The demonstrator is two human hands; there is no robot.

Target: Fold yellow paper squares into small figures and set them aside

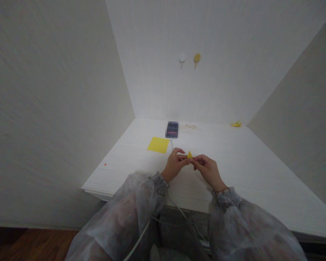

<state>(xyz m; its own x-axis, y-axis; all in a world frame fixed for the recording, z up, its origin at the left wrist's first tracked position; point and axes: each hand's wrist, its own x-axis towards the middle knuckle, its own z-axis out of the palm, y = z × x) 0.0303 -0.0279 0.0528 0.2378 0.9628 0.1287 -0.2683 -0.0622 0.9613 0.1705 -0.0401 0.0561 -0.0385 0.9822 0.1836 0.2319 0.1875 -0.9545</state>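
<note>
Both hands meet over the middle of the white table, pinching a small folded piece of yellow paper (189,154) between them. My left hand (176,164) grips its left side with thumb and fingers. From the right, the thumb and fingertips of my right hand (207,169) close on the same piece. Its tip points up; the lower part is hidden by the fingers. A flat square sheet of yellow paper (158,145) lies just beyond and left of my left hand.
A phone (172,129) with a white cable lies near the back wall. At the table's far right corner sits a folded yellow paper shape (236,124). Two hooks, one white (182,58) and one yellow (197,58), are on the wall. A small red bit (105,164) lies at left.
</note>
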